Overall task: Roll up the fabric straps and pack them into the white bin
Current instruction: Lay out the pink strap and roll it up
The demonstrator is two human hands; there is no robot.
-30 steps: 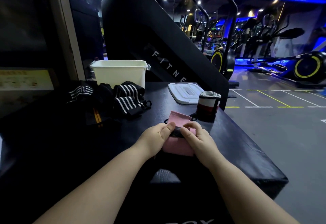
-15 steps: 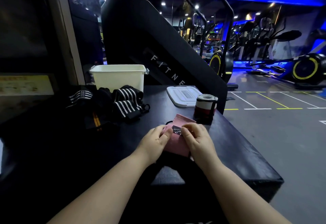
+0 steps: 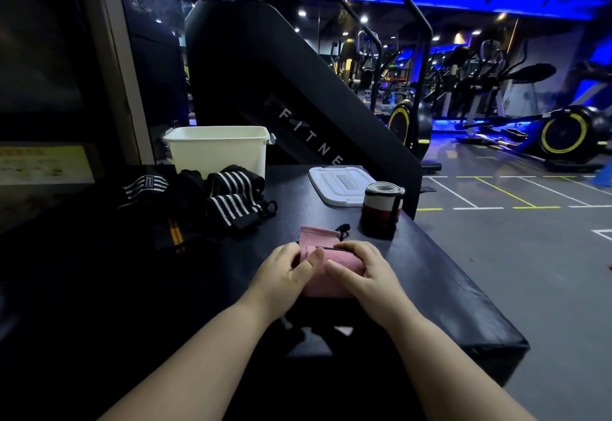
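Pink strap (image 3: pixel 341 256) lies on the black table (image 3: pixel 447 288) straight ahead of the person in the head view, partly rolled, and both hands hold it. Left hand (image 3: pixel 281 275) grips the roll's left end, fingers curled over the top and the thumb pressed on the near face. Right hand (image 3: pixel 367 271) is clamped over the right end, with its thumb laid across the pink fabric towards the left thumb. So each grip is closed on the same strap. A flat pink flap sticks out past the fingers on the far side, ending in a small black loop (image 3: pixel 344 228) that rests on the table.

Just beyond and to the right, a rolled strap (image 3: pixel 382 210) with white and dark red bands stands upright on the table, apart from the hands. Behind it lies a white lid (image 3: pixel 341 184), flat. The white bin (image 3: pixel 217 150) sits at the far left part of the table, open at the top; what it holds cannot be seen. In front of the bin, a heap of black striped straps (image 3: pixel 233 195) lies unrolled, with a dark strap bearing orange stripes (image 3: pixel 174 233) at its near edge. A black machine lettered FITNE (image 3: pixel 298 89) rises behind the table
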